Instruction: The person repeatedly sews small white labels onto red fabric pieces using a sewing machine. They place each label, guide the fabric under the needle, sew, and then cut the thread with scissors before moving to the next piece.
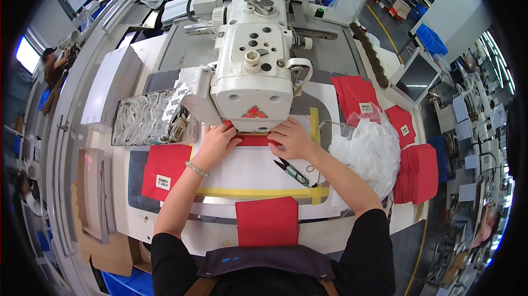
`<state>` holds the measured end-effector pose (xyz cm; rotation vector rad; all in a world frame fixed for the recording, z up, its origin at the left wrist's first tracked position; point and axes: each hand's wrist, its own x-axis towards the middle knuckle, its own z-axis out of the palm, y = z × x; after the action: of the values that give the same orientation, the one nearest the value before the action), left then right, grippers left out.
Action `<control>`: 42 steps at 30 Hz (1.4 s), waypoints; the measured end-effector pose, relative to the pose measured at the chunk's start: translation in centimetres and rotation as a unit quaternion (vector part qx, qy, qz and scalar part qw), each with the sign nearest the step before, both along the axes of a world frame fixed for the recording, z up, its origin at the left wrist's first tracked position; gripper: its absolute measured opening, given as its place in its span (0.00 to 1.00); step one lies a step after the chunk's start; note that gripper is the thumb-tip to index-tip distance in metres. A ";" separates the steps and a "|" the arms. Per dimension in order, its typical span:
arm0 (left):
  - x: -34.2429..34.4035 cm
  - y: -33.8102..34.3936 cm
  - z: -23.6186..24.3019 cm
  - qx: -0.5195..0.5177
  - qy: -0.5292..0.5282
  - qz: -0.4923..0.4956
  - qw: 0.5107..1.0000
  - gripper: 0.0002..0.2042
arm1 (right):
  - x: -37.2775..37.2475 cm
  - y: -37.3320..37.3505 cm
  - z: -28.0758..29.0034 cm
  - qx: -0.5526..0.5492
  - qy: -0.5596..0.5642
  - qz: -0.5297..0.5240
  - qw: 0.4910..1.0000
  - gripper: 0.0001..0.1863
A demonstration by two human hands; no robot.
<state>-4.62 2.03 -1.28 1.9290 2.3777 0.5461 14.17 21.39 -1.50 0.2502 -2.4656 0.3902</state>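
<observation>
A red fabric piece lies under the head of a white industrial sewing machine. Its far part is hidden beneath the machine head. My left hand holds the fabric's left edge, fingers curled with their tips partly under the machine; a beaded bracelet circles that wrist. At the right edge my right hand grips the same piece between thumb and fingers. Just below the right hand, dark-bladed thread snips with green handles rest on the white work surface, which is bordered by yellow tape.
To the left are a labelled red piece, a box of patterned labels and a white box. On the right sit white plastic bags, stacked red pieces and a screen. More red fabric lies at the front edge.
</observation>
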 end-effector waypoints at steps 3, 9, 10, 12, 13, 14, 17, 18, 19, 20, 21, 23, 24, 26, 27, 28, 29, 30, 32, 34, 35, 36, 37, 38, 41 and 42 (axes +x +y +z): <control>0.4 -0.8 1.0 0.016 -0.011 -0.001 1.000 0.14 | 1.6 0.1 0.2 -0.002 -0.028 -0.007 1.000 0.07; 1.5 -1.3 0.8 0.066 -0.042 -0.038 0.996 0.17 | 5.0 0.7 0.3 0.005 -0.048 -0.035 0.998 0.09; 1.4 -1.2 1.0 0.068 -0.039 -0.037 0.996 0.17 | 5.1 0.7 0.3 0.004 -0.055 -0.038 0.998 0.09; 1.4 -1.1 1.1 0.072 -0.037 -0.038 0.996 0.16 | 5.2 0.8 0.5 0.003 -0.069 -0.044 0.997 0.10; 1.3 -1.3 1.0 0.072 -0.037 -0.038 0.996 0.16 | 5.2 0.8 1.1 0.020 -0.083 -0.049 0.995 0.10; 1.3 -1.3 0.9 0.072 -0.038 -0.039 0.996 0.16 | 5.4 0.7 2.0 0.037 -0.098 -0.054 0.993 0.10; 1.4 -1.3 0.9 0.085 -0.037 -0.041 0.995 0.14 | 5.4 0.6 3.0 0.055 -0.135 -0.060 0.987 0.08; 1.4 -1.3 0.9 0.086 -0.037 -0.040 0.995 0.14 | 5.4 0.5 3.1 0.055 -0.147 -0.060 0.986 0.08; 1.4 -1.3 1.0 0.086 -0.037 -0.040 0.995 0.14 | 5.3 0.5 3.1 0.055 -0.148 -0.058 0.986 0.07; 1.5 -1.4 1.0 0.086 -0.037 -0.040 0.995 0.14 | 5.2 0.5 3.0 0.055 -0.149 -0.056 0.986 0.06; 1.5 -1.4 0.9 0.085 -0.037 -0.042 0.995 0.14 | 5.0 0.4 2.9 0.055 -0.150 -0.054 0.986 0.05; 1.5 -1.4 0.7 0.084 -0.039 -0.047 0.995 0.13 | 4.8 0.2 2.5 0.078 -0.138 -0.063 0.985 0.05; 1.6 -1.3 0.6 0.092 -0.030 -0.051 0.994 0.12 | 4.8 0.1 2.3 0.090 -0.132 -0.067 0.985 0.04; 1.9 -1.3 0.7 0.108 -0.010 -0.058 0.992 0.11 | 4.6 -0.3 1.9 0.089 -0.117 -0.078 0.986 0.05; 2.3 -1.2 0.7 0.121 -0.001 -0.065 0.991 0.11 | 4.5 -0.5 1.8 0.088 -0.109 -0.084 0.987 0.05; 2.9 -1.2 0.6 0.134 0.008 -0.072 0.988 0.10 | 4.5 -0.7 1.9 0.055 -0.106 -0.087 0.989 0.05; 3.5 -1.1 0.6 0.146 0.018 -0.080 0.986 0.10 | 4.4 -0.8 2.0 0.021 -0.104 -0.091 0.990 0.05; 4.2 -0.8 0.7 0.179 0.046 -0.102 0.977 0.09 | 4.3 -1.0 2.1 -0.012 -0.102 -0.094 0.990 0.05; 5.1 -0.3 0.5 0.163 0.068 -0.115 0.978 0.09 | 4.3 -1.2 2.6 -0.060 -0.096 -0.103 0.988 0.05; 5.5 0.2 0.5 0.176 0.103 -0.128 0.971 0.08 | 4.3 -1.3 2.8 -0.078 -0.094 -0.109 0.987 0.05; 5.4 0.4 0.3 0.178 0.118 -0.123 0.969 0.08 | 4.4 -1.4 2.9 -0.071 -0.094 -0.109 0.987 0.05; 5.4 0.6 -0.1 0.180 0.133 -0.118 0.968 0.07 | 4.5 -1.4 3.0 -0.065 -0.094 -0.110 0.987 0.05; 5.3 0.8 -0.4 0.181 0.148 -0.114 0.966 0.07 | 4.6 -1.5 2.9 -0.051 -0.090 -0.108 0.989 0.05; 5.2 0.9 -0.6 0.175 0.146 -0.121 0.966 0.07 | 4.8 -1.6 2.8 -0.036 -0.085 -0.105 0.990 0.05; 5.0 0.8 -0.9 0.164 0.146 -0.151 0.964 0.07 | 5.0 -2.1 2.5 0.033 -0.062 -0.091 0.993 0.04; 5.0 0.6 -0.8 0.166 0.150 -0.166 0.960 0.07 | 5.0 -2.2 2.5 0.060 -0.052 -0.085 0.993 0.04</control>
<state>0.36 2.63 -2.11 2.6627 2.1412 0.7091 19.20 19.19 0.95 0.0694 -2.5933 0.1856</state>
